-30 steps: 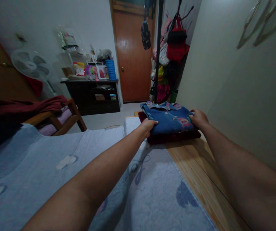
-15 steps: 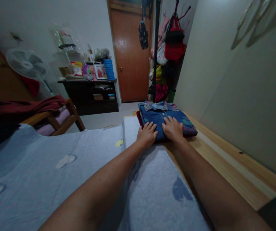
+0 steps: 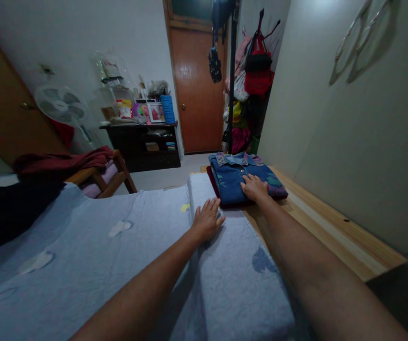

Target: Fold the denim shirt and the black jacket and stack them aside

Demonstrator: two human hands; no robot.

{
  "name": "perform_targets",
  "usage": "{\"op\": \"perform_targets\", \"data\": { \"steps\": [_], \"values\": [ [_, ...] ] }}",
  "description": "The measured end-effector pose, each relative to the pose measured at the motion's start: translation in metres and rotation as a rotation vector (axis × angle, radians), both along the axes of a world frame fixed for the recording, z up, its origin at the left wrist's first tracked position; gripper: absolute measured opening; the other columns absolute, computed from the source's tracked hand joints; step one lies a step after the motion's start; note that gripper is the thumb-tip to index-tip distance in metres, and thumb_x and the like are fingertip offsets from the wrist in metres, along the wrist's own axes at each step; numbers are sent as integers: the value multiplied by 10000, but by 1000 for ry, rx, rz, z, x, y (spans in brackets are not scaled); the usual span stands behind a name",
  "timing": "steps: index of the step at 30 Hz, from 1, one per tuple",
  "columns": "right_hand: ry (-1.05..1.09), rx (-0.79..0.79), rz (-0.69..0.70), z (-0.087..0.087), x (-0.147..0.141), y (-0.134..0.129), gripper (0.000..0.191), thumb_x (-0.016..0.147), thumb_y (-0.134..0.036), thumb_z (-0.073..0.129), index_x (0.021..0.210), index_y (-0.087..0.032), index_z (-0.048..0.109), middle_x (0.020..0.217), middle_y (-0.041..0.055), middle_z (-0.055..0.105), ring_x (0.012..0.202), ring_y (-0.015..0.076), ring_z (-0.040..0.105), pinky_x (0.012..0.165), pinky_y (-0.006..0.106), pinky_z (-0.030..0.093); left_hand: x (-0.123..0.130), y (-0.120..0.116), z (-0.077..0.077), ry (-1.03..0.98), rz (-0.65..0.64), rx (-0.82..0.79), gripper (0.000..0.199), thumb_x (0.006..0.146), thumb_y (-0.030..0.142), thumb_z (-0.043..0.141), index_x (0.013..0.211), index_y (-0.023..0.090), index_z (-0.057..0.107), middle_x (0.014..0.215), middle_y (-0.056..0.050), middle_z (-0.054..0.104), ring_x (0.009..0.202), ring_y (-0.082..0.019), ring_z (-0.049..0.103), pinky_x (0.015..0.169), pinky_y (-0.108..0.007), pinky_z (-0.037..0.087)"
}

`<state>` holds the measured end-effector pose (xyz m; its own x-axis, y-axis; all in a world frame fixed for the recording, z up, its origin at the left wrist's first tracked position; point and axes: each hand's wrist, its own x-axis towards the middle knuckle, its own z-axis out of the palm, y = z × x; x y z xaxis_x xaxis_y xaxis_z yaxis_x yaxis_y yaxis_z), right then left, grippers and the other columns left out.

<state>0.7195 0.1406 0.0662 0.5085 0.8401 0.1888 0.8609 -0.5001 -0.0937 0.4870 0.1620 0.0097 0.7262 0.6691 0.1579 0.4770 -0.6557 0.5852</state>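
Observation:
A folded blue collared shirt (image 3: 230, 182) with a floral pattern lies on top of dark red folded cloth (image 3: 212, 182). The pile rests partly on the light blue bedsheet and partly on the wooden ledge. My right hand (image 3: 255, 187) lies on the shirt's front, fingers spread, below its collar and buttons. Just left of and nearer than the pile is my left hand (image 3: 206, 219), fingers stretched out over the bedsheet (image 3: 232, 284). It is apart from the shirt and holds nothing. Whether it touches the sheet I cannot tell.
A wooden ledge (image 3: 317, 222) runs along the pale wall panel at right. Black cloth (image 3: 12, 208) lies at the bed's left, near a wooden chair (image 3: 118, 177) with a maroon cloth. Beyond stand a fan (image 3: 61, 106), a dark cabinet (image 3: 129, 151), a door (image 3: 198, 94) and hanging bags (image 3: 257, 80).
My left hand has come off the shirt and moved left and nearer, over the bedsheet. My right hand stays on the shirt. The view has shifted slightly to the left.

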Motion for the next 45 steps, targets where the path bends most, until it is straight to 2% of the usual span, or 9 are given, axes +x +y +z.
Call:
{"op": "perform_targets", "data": {
  "steps": [3, 7, 12, 16, 22, 25, 29, 41, 45],
  "values": [
    [-45, 29, -57, 2, -11, -3, 459, 940, -398, 331, 1362, -265, 452, 1477, 104, 379, 1352, 327, 275, 1028, 631, 193, -61, -19, -14, -55, 79, 32, 623, 869, 368, 516, 1453, 273, 319, 1552, -80, 264, 1441, -263, 168, 1153, -499, 48],
    [-46, 40, 1, 5, -56, -11, 414, 900, -260, 407, 1295, -222, 525, 1481, 104, 375, 1375, 337, 236, 1059, 616, 139, -158, -42, -39, 154, 251, 193, 593, 902, 300, 408, 1476, 216, 285, 1543, -98, 282, 1431, -258, 205, 1136, -528, 135],
    [90, -27, 275, 14, -157, -25, 498, 848, -321, 519, 1335, -224, 478, 1522, 114, 298, 1382, 321, 236, 1069, 566, 190, -270, -71, -59, 489, 319, 235, 566, 886, 377, 417, 1430, 222, 405, 1491, -88, 387, 1409, -289, 263, 1122, -555, 184],
    [193, -101, 542, 8, -245, -42, 564, 815, -330, 562, 1357, -212, 461, 1522, 136, 290, 1385, 328, 243, 1068, 528, 225, -320, -91, -60, 542, 405, 213, 530, 905, 386, 378, 1410, 233, 438, 1501, -80, 368, 1400, -271, 290, 1116, -542, 210],
    [267, -123, 660, -44, -342, -72, 531, 809, -247, 536, 1334, -173, 493, 1465, 160, 385, 1336, 311, 351, 1040, 455, 295, -329, -106, -57, 422, 464, 263, 494, 926, 376, 384, 1390, 224, 456, 1495, -76, 383, 1392, -228, 309, 1140, -495, 189],
    [282, -98, 570, -76, -370, -85, 451, 814, -256, 548, 1257, -172, 555, 1411, 159, 455, 1300, 296, 397, 1041, 442, 289, -326, -110, -53, 392, 477, 247, 472, 918, 344, 422, 1371, 222, 474, 1481, -75, 409, 1386, -226, 319, 1141, -489, 198],
    [192, 112, 508, -102, -387, -94, 377, 876, -275, 495, 1239, -195, 558, 1394, 119, 482, 1314, 269, 365, 1083, 445, 203, -327, -115, -49, 339, 491, 242, 466, 914, 322, 450, 1366, 213, 471, 1471, -73, 425, 1383, -219, 323, 1146, -478, 206],
    [76, 197, 524, -112, -389, -94, 350, 887, -245, 474, 1209, -157, 579, 1319, 109, 555, 1259, 246, 435, 1068, 393, 251, -338, -124, -48, 139, 459, 206, 396, 874, 275, 513, 1261, 206, 561, 1394, -62, 511, 1327, -225, 394, 1153, -423, 223],
    [59, 232, 538, -115, -387, -93, 333, 888, -241, 466, 1181, -140, 589, 1285, 126, 572, 1213, 235, 477, 1051, 379, 285, -347, -118, -38, 143, 387, 158, 411, 835, 288, 564, 1241, 220, 573, 1389, -53, 519, 1308, -217, 420, 1125, -392, 280]
  ]
}}
